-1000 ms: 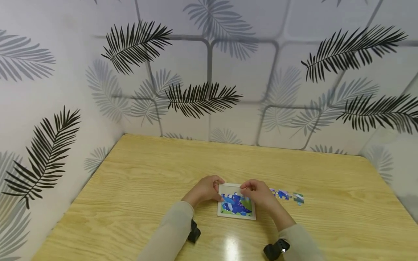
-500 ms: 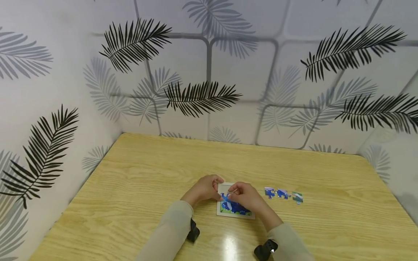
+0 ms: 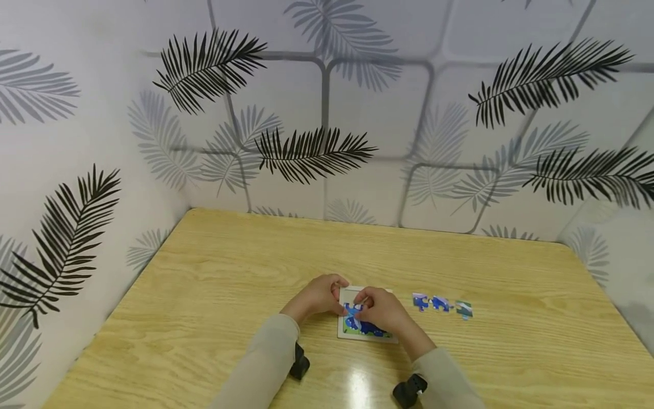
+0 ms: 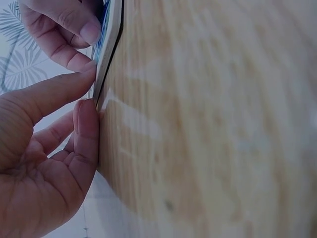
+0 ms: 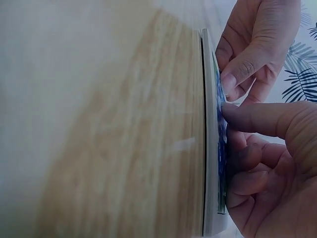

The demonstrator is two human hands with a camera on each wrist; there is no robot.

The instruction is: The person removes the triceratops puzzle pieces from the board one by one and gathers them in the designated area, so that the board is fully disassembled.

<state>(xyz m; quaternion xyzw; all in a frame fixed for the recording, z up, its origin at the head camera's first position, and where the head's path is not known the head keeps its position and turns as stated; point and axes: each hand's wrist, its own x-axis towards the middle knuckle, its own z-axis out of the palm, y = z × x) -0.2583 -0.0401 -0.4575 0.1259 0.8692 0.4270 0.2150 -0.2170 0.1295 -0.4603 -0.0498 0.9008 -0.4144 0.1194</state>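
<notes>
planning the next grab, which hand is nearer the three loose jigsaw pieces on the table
Right. The right hand is over the jigsaw tray, left of the loose jigsaw pieces; the left hand is farther away, at the tray's left edge.

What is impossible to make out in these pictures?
Head view: part of the puzzle, covered by the right hand.
Head view: details on loose pieces, too small.
Left wrist view: part of the left hand, cut off by the edge.
Right wrist view: the puzzle's picture, seen almost edge-on.
</notes>
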